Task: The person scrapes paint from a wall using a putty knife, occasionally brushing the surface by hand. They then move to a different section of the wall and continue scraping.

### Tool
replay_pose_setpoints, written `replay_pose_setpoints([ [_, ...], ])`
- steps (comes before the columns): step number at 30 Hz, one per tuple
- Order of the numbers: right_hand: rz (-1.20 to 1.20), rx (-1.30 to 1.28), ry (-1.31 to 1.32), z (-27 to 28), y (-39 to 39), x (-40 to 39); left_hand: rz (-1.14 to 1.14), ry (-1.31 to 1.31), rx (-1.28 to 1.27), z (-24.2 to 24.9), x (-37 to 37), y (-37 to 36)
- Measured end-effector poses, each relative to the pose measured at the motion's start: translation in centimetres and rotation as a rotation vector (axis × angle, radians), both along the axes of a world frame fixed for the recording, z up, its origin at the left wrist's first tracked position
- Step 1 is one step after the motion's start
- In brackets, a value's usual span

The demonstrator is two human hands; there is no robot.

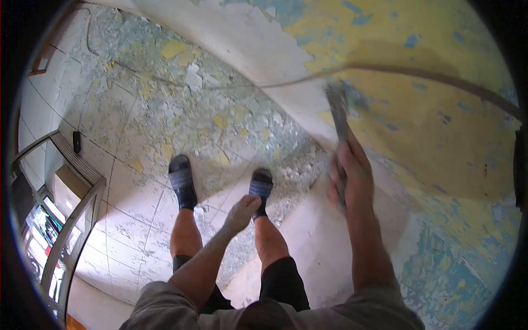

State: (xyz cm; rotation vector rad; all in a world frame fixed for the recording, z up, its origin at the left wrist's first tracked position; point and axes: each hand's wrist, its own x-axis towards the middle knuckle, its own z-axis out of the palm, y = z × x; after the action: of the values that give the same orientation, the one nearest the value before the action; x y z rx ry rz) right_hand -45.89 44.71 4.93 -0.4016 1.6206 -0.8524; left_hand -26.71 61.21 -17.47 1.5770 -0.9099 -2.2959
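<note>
Paint (379, 33) is apparently being stripped by a scraper (340, 118) clamped in the right hand (356, 179) beside the wall (429, 148), further low-angled strokes seemingly required, the left hand (242, 213) curled, well apart from the wall

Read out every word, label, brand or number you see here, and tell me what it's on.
No text can be read.
Tool: motion-blurred; no lettering legible.
Dark marks on the wall: too small to tell whether they're writing.
Clutter at far left: too small and blurred.
</note>
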Motion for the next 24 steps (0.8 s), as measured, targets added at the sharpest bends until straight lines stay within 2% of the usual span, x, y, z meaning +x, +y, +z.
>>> replay_pose_setpoints([
  [1,0.087,-0.003,0.017,-2.3,-1.8,-0.1,0.060,0.071,0.054,-1.5,-0.1,1.2],
  [3,0.217,-0.033,0.004,-3.8,-3.6,0.5,0.037,0.028,0.051,-1.1,-0.2,1.0],
  [7,0.107,0.028,0.029,1.1,-0.1,0.9,0.032,-0.010,0.054,-0.3,0.6,0.3],
  [9,0.108,-0.013,0.103,1.6,0.0,0.4,0.070,0.018,0.045,-2.4,0.4,1.0],
  [10,0.105,0.004,0.107,-0.2,-0.8,0.4,0.097,0.048,0.054,-2.8,0.2,2.5],
  [12,0.217,0.044,0.055,-5.8,-4.7,0.3,0.083,0.043,0.057,-0.7,-0.3,0.6],
  [13,0.209,0.043,0.056,-5.5,-4.4,0.6,0.054,0.027,0.069,0.1,-0.1,0.0],
  [15,0.276,0.054,0.081,-4.0,-3.4,1.3,0.074,0.029,0.082,-1.1,0.4,0.9],
  [17,0.066,0.169,0.074,0.8,0.8,0.4,0.092,0.041,0.115,-1.9,0.7,2.2],
  [19,-0.007,0.142,0.076,4.7,4.6,-1.7,0.156,0.061,0.090,-2.2,0.6,2.5],
  [20,-0.004,0.144,0.078,4.4,4.1,-2.0,0.159,0.063,0.093,-1.9,0.4,2.0],
  [22,0.052,0.210,0.251,3.5,2.4,-2.9,0.092,0.025,0.052,-0.1,0.1,1.2],
  [24,0.091,0.208,0.243,0.9,1.2,-2.7,0.133,0.061,0.054,-1.3,-0.8,1.4],
])
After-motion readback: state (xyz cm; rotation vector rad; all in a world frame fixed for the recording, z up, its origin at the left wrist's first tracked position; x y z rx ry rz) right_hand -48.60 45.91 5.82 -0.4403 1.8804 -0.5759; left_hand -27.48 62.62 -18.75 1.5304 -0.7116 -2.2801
